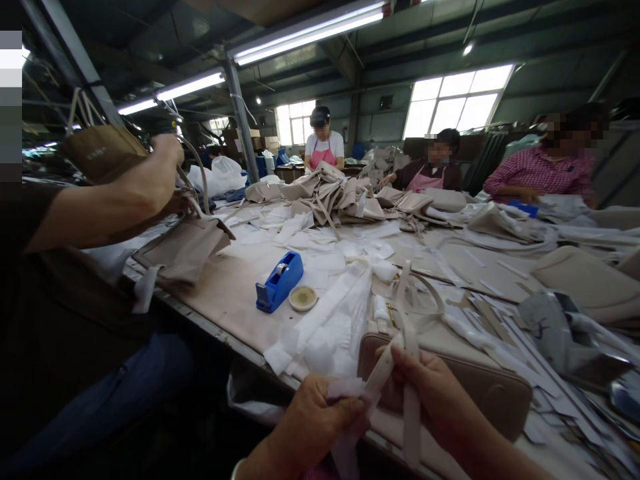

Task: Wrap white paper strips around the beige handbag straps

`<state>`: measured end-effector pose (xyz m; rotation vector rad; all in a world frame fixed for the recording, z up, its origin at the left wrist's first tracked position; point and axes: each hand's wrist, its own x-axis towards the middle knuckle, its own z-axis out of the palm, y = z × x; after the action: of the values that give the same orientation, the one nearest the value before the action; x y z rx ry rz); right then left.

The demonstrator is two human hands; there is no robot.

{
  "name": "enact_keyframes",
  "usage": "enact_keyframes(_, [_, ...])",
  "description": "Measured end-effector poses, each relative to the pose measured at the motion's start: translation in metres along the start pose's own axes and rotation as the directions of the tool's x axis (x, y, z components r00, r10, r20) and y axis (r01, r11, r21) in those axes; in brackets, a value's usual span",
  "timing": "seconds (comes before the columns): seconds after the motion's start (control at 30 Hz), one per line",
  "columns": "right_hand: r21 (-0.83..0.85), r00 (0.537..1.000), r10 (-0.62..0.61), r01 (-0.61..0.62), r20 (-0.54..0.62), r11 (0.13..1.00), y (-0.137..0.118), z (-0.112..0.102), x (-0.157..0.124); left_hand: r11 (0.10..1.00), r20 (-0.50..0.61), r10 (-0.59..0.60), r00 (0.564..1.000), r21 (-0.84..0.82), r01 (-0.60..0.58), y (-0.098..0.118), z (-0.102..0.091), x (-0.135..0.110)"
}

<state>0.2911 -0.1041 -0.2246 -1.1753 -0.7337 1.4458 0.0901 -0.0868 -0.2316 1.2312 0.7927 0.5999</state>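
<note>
My left hand (313,417) is closed on a piece of white wrapping paper (345,390) at the table's near edge. My right hand (430,387) pinches the cream strap (410,400) of a beige handbag (480,383) that lies flat just beyond my fingers. The paper wraps part of that strap between my two hands. More strap loops (420,293) and strips of white paper (335,313) lie on the table behind the bag.
A blue tape dispenser (280,281) and a small round dish (303,298) sit left of centre. A co-worker's hand (160,173) at left grips bag handles over a beige bag (185,250). Three people work at the far side among piled bags (340,193). Grey pieces (565,333) lie right.
</note>
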Motion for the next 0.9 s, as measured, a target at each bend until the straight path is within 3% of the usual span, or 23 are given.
enact_keyframes(0.07, [0.039,0.994,0.023,-0.019,-0.104,0.999,-0.007,-0.004,0.006,1.000,-0.004,-0.013,1.000,0.013,0.013,0.002,0.000,0.001])
enact_keyframes(0.13, [-0.084,0.994,-0.016,0.007,-0.108,0.996,-0.009,-0.002,0.006,1.000,-0.006,-0.030,1.000,0.002,0.030,0.003,0.002,0.003])
enact_keyframes(0.2, [-0.230,0.998,-0.056,0.058,0.017,0.972,-0.004,0.006,0.000,0.999,-0.014,-0.042,0.999,-0.022,0.042,0.003,0.005,0.007])
enact_keyframes(0.3, [-0.309,0.974,-0.085,0.148,0.210,0.939,0.010,0.015,-0.010,1.000,-0.052,-0.014,0.999,-0.001,0.014,-0.001,0.010,0.012])
enact_keyframes(0.4, [-0.327,0.976,-0.141,0.188,0.164,0.926,0.013,0.007,-0.010,1.000,-0.103,-0.009,0.995,0.004,0.009,-0.004,0.011,0.014])
enact_keyframes(0.53, [-0.217,0.998,-0.063,0.059,-0.015,0.974,-0.011,-0.013,-0.004,0.998,-0.124,-0.048,0.991,0.033,0.052,-0.006,0.009,0.014])
enact_keyframes(0.67, [-0.046,0.986,-0.156,0.158,0.054,0.986,-0.042,-0.014,-0.004,0.997,-0.005,-0.042,0.999,0.067,0.042,-0.010,0.010,0.014])
enact_keyframes(0.77, [-0.204,0.965,-0.225,0.249,0.133,0.947,-0.046,-0.005,-0.005,0.997,0.023,-0.036,0.999,0.072,0.035,-0.012,0.011,0.014])
enact_keyframes(0.9, [-0.478,0.935,-0.318,0.354,0.158,0.804,-0.030,-0.002,-0.006,0.999,0.013,-0.025,1.000,0.048,0.024,-0.011,0.010,0.015])
